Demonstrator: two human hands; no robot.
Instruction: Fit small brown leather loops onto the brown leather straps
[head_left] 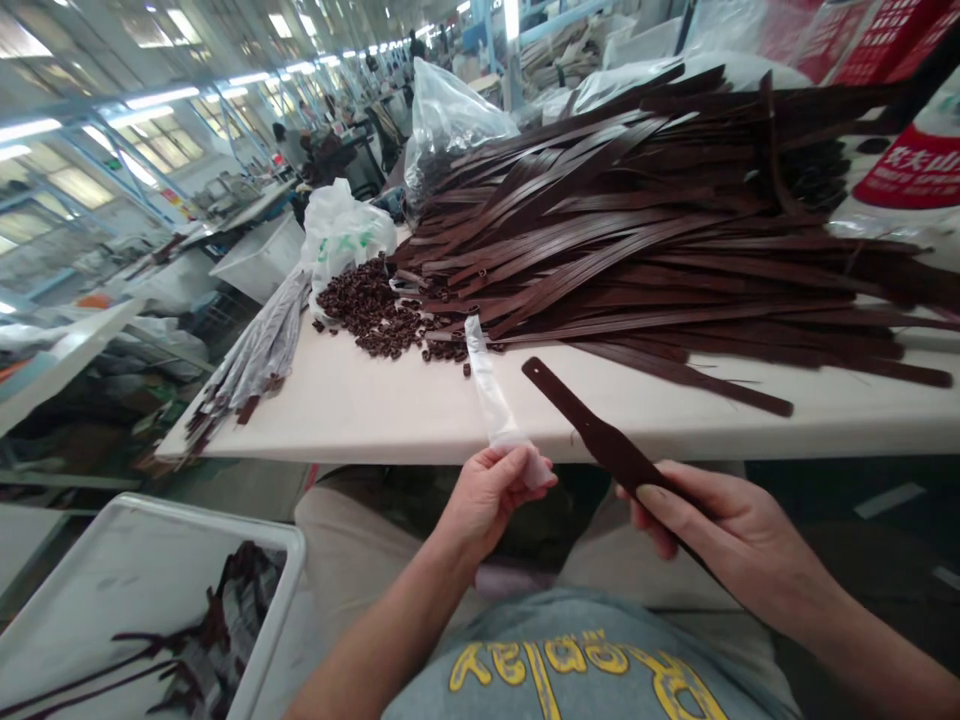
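My left hand [499, 485] pinches one end of a narrow white plastic sleeve [489, 385], whose other end lies on the table by the small brown loops. In my right hand [705, 520] is a dark brown leather strap [592, 425], gripped between thumb and fingers. Its wider, rounded tip has a small hole and points up and left toward the sleeve, apart from it. The strap's lower end runs behind my right hand and wrist. Past the hands lies a big heap of similar brown straps [600, 240].
Small brown loops [382, 315] are piled on the white table [405, 420] beside a white plastic bag [341, 235]. Sleeved straps [259, 340] lie at the table's left end. A white bin [292, 560] at lower left holds more straps. A clear bag [450, 115] stands behind.
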